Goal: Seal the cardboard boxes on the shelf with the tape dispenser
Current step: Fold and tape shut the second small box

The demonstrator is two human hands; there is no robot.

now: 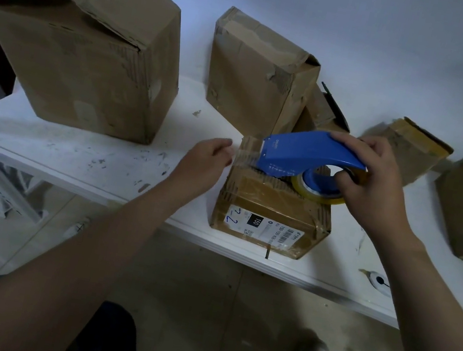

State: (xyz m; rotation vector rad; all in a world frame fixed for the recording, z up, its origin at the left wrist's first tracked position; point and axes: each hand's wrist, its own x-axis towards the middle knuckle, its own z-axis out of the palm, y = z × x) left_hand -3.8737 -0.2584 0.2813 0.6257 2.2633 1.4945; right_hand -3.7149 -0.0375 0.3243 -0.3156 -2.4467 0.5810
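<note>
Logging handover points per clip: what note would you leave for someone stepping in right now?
Right hand grips the blue tape dispenser atop the small labelled box at the shelf front edge.
Left hand is at the tape end on that box's left edge; grip unclear.
Done: strip started.
Left: finish it; the big left box stands with a flap up.

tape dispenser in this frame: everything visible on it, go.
The tape dispenser is a blue, plastic-looking shell with a curved handle arch, carrying a roll of yellowish clear tape. It sits tilted on top of the small cardboard box at the front edge of the white shelf, nose pointing left. The right hand grips its handle from above. A clear strip runs from the nose over the box's left edge, where the left hand meets it; whether that hand pinches it is unclear.
</note>
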